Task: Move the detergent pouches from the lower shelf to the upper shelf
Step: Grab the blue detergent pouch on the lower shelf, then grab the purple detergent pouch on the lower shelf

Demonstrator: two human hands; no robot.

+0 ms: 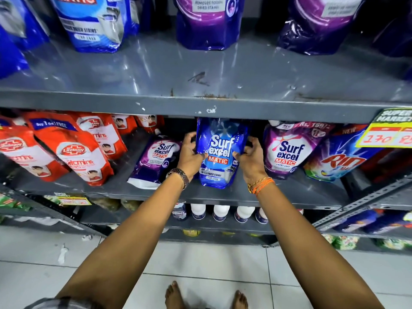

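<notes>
Blue detergent pouch (219, 152) upright on lower shelf (289, 192), top just under upper shelf edge (200, 108), fingers (189, 139) gripping both sides.

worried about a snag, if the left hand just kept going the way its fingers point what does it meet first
The left hand already grips the blue Surf Excel Matic plastic pouch. Pushing on, it would probably meet the dark back of the grey metal lower shelf; depth is unclear.

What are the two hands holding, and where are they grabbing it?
A blue detergent pouch, gripped by its two side edges: left hand on one, right hand on the other.
</notes>
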